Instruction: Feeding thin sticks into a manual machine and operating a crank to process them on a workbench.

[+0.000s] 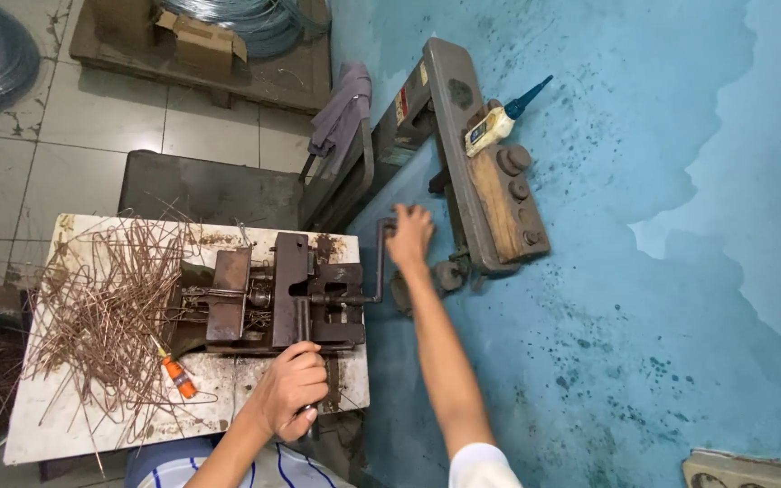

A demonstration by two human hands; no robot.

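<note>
Two hands on bench-mounted wire-bending jig (286, 294), mid white board: right hand (409, 237) fingers wrapped round crank handle (381, 258), left hand (291, 389) fisted on front lever (303, 330). Steel: heavy, rigid, probably greasy; grip handle ends only.

Soft, even daylight fills the scene, bright without harsh glare. Shadows are faint: a thin one lies under the left hand (293, 390) on the pale desk (74, 434), another beneath the metal machine (282, 303) just above it. The blue wall (644, 271) beyond the right hand (409, 237) looks evenly lit. Focus is sharp at the centre; straight lines bow toward the edges, and the corners soften slightly.
</note>
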